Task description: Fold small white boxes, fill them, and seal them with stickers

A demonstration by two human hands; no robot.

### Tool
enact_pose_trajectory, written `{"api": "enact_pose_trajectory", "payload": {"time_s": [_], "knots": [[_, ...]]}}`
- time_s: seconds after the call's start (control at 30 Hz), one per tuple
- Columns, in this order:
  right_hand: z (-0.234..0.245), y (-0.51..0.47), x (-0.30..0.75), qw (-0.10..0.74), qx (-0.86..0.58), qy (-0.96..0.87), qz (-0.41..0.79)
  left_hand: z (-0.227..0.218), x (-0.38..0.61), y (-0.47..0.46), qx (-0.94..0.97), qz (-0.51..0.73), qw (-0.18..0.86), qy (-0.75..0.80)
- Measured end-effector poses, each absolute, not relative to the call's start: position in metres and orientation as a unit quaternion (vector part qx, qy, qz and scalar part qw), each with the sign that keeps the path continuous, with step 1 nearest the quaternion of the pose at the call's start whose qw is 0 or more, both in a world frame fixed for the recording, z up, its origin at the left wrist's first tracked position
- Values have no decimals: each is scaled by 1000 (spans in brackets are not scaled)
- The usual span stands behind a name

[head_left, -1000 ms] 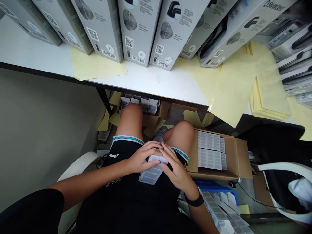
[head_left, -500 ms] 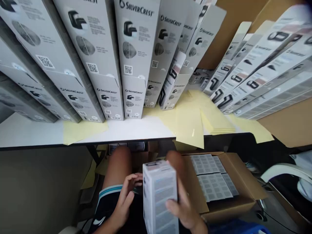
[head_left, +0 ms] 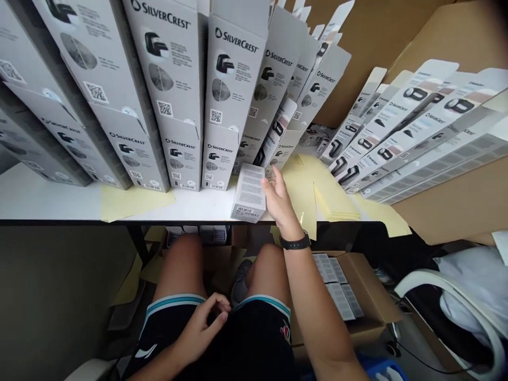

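My right hand point(head_left: 279, 200) reaches over the white table point(head_left: 47, 198) and grips the right side of a small white box point(head_left: 249, 193) with printed text and a barcode. The box stands slightly tilted near the table's front edge, just ahead of a row of tall grey SilverCrest cartons point(head_left: 174, 79). A black band sits on that wrist. In my lap, my left hand point(head_left: 204, 324) rests on black shorts with its fingers curled together; what they hold, if anything, is hidden.
Yellow backing sheets point(head_left: 135, 201) lie on the table, with more stacked to the right point(head_left: 337, 201). More long SilverCrest cartons point(head_left: 416, 121) lie slanted at the right. Under the table an open cardboard carton point(head_left: 369, 301) holds several small white boxes. A white chair point(head_left: 456, 296) stands at the right.
My right hand lifted the small white box from my lap and carried it forward onto the table. My left hand let go and stayed in my lap. The view tilted upward.
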State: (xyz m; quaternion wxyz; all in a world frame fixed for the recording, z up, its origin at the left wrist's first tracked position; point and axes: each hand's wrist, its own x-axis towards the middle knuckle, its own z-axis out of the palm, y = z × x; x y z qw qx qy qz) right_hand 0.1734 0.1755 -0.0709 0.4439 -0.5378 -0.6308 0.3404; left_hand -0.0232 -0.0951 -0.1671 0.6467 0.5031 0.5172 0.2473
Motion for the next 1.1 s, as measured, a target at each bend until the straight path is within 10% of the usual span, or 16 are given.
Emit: {"api": "enact_pose_trajectory", "payload": {"time_s": [0.13, 0.33, 0.53, 0.87, 1.1], "knots": [[-57, 129, 204, 445, -567, -643, 261, -166, -25, -93, 519, 245, 645, 505], [-90, 79, 278, 139, -606, -779, 88, -165, -25, -94, 523, 241, 643, 505], [-94, 34, 285, 303, -594, -744, -53, -166, -26, -93, 518, 250, 649, 498], [-109, -164, 207, 295, -608, -727, 119, -152, -22, -90, 304, 345, 846, 271], [-118, -206, 207, 247, -492, -796, 253, -147, -5, -101, 211, 270, 861, 376]]}}
